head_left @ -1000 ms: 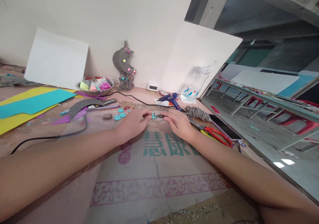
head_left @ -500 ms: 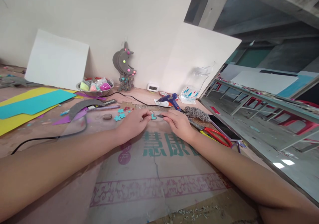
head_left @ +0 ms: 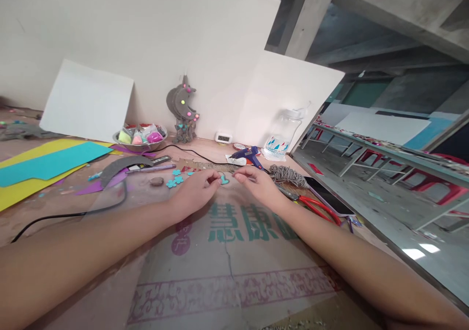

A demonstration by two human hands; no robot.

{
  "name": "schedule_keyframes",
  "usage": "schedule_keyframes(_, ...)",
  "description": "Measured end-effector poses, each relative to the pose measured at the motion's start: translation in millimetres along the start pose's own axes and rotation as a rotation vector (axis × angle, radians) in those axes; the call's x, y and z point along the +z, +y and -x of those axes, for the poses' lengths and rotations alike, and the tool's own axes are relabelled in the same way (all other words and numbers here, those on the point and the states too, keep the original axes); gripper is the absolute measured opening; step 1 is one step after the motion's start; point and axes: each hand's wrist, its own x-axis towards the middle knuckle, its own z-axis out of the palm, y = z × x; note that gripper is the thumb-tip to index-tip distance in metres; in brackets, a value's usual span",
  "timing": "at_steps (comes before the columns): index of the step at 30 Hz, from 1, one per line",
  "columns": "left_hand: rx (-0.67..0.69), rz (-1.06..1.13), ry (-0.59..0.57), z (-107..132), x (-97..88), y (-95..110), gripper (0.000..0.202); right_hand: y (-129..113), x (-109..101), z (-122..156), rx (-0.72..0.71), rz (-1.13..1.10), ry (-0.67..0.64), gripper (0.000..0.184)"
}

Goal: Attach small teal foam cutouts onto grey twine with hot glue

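My left hand [head_left: 196,190] is closed in a pinch at the left edge of a small teal heart-shaped piece [head_left: 224,179], which has a thin loop of cord or wire at its top. To the right of the heart, my right hand [head_left: 262,188] has its thumb and forefinger drawn together; whatever is between them is too small or hidden to make out. Both forearms rest over a clear printed plastic sheet [head_left: 205,271]. Teal flower cutouts [head_left: 175,179] and a small grey-brown lump [head_left: 157,181] lie left of my left hand.
Behind my hands are a blue glue gun [head_left: 246,155], a coil of grey cord [head_left: 287,174] and a clear bottle [head_left: 282,137]. Red-handled pliers [head_left: 317,207] and a phone [head_left: 328,196] lie right. A bowl of coloured clay [head_left: 139,146] and a decorated grey moon [head_left: 182,102] stand at the back.
My right hand's fingers have drawn slightly away from the heart, and the dark bit at their tips no longer shows. My left hand stays at the heart. The view has tilted up a little.
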Motion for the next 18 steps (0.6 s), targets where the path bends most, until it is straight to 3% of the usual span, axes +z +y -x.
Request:
schedule_keyframes(5, -0.028, 0.021, 0.001, 0, -1.0, 4, 0.019, -19, 14, 8, 0.076, -0.178, -0.058, 0.018)
schedule_keyframes(13, 0.011, 0.012, -0.026, 1, -1.2, 6, 0.019, -8, 22, 9, 0.145, -0.467, -0.007, 0.023)
schedule_keyframes(18, 0.002, 0.008, -0.06, 0, -0.2, 2, 0.021, -6, 20, 9, 0.12, -0.498, 0.042, 0.022)
